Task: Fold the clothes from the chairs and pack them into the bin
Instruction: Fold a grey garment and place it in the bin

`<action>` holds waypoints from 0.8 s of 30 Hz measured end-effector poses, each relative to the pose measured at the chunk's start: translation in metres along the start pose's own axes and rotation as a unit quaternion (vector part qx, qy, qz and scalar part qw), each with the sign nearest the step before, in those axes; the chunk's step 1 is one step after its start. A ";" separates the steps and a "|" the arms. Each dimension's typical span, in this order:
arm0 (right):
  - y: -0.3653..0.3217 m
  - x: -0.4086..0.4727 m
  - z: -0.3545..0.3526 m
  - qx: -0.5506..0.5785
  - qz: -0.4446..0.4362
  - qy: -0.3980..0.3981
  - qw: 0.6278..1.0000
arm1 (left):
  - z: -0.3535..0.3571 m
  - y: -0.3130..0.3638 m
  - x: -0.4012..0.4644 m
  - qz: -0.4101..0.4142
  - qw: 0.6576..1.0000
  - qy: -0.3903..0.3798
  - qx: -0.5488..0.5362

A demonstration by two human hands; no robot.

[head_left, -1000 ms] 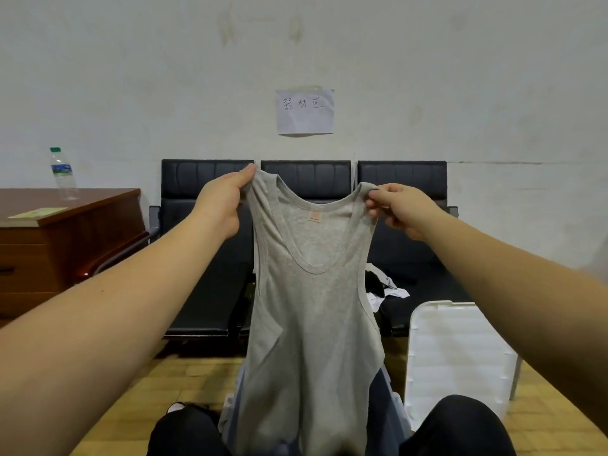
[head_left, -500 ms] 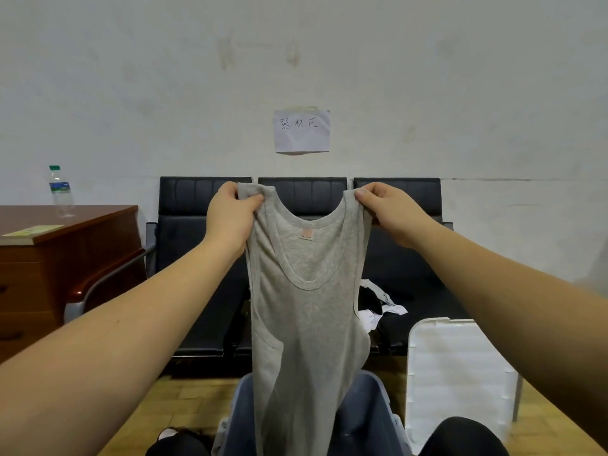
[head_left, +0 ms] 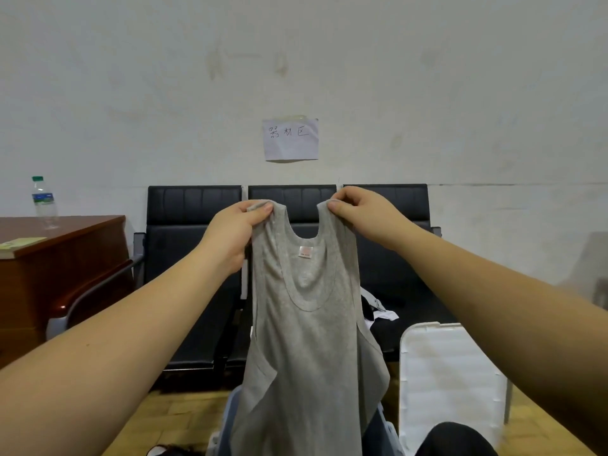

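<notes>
A grey tank top hangs in front of me, held up by its two shoulder straps. My left hand pinches the left strap and my right hand pinches the right strap, the two straps close together. The top's lower part drapes over a blue-grey bin at the bottom of the view and hides most of it. Behind stands a row of black chairs; black and white clothes lie on the right seat.
A white bin lid leans upright at the lower right. A brown wooden desk with a water bottle stands at the left. A paper note hangs on the wall. My dark-clad knees show at the bottom edge.
My hands have brought the two shoulder straps closer together, narrowing the neckline. The view has tilted up a little, so the chairs and bin sit lower in the frame.
</notes>
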State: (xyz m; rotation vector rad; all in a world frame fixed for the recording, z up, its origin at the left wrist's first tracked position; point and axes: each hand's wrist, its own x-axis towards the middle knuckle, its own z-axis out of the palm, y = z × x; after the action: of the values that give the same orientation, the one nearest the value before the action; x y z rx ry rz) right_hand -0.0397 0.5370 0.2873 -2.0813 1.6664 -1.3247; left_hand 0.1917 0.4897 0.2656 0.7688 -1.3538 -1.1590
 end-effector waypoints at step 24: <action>0.062 -0.051 0.096 -0.029 0.100 -0.307 0.946 | 0.031 0.013 0.003 0.026 0.998 -0.023 0.061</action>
State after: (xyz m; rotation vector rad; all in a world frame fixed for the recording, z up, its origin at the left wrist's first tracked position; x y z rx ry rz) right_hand -0.0141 0.5217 0.1657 -1.9955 1.5747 -0.4877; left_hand 0.1635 0.4974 0.2826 0.7941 -1.4839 -1.0670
